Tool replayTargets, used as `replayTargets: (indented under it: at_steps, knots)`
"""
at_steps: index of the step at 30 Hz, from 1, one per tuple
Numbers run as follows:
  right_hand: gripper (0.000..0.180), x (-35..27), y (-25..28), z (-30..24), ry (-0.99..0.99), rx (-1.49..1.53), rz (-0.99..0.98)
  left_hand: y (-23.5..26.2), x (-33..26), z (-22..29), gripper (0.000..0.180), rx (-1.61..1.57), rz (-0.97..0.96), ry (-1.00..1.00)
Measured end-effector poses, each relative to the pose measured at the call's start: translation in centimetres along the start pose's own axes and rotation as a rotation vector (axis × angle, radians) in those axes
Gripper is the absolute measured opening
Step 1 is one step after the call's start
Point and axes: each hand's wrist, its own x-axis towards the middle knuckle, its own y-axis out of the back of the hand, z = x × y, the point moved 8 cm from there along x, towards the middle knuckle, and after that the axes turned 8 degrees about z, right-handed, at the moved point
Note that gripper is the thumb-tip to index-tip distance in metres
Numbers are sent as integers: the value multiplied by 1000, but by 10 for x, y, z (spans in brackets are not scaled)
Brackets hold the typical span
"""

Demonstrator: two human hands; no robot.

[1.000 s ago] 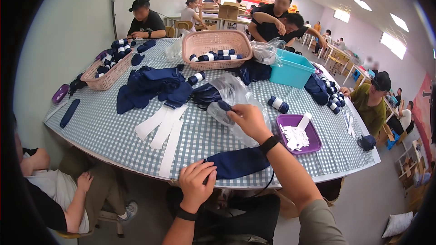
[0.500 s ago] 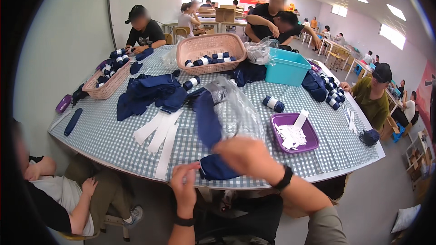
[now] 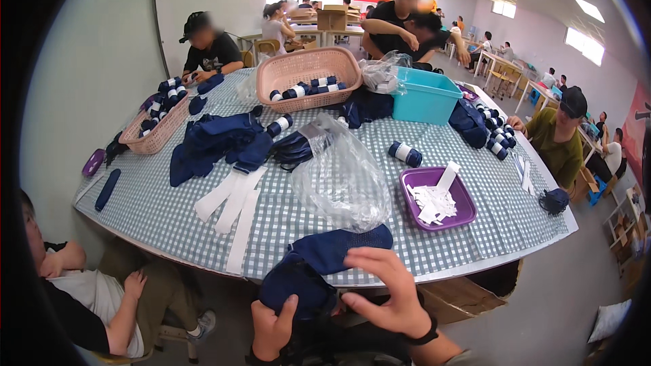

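My left hand [image 3: 273,326] grips a bunched navy sock [image 3: 298,285] at the near table edge, thumb pressed on the fabric. A second navy sock [image 3: 346,242] lies flat just above it on the checked cloth. My right hand [image 3: 383,291] hovers over the sock with fingers spread, its fingertips close to the fabric; a dark watch sits on that wrist. A crumpled clear plastic bag [image 3: 342,176] lies right behind the socks.
A purple tray [image 3: 458,196] with white paper strips sits to the right. White paper bands [image 3: 234,207] lie left of centre beside a navy sock pile [image 3: 217,141]. Pink baskets [image 3: 308,74], [image 3: 159,132] and a teal bin [image 3: 426,98] stand farther back. Other people sit around the table.
My right hand came back from the plastic bag to the near edge, bringing navy socks with it. My left hand has closed on the bunched sock at the edge.
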Motion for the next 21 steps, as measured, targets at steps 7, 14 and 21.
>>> replayTargets:
  at_steps: [7, 14, 21]
  knots:
    - [26, -42, -5, 33, -106, -119, 197, -33, -14, 2, 18, 226, -186, -161]
    - [25, -58, 19, 28, -39, -182, 279, -47, -23, 17, 30, 242, -206, -363]
    - [35, -65, 2, 36, 36, -35, 63, -55, -27, 22, 30, 237, -245, -496]
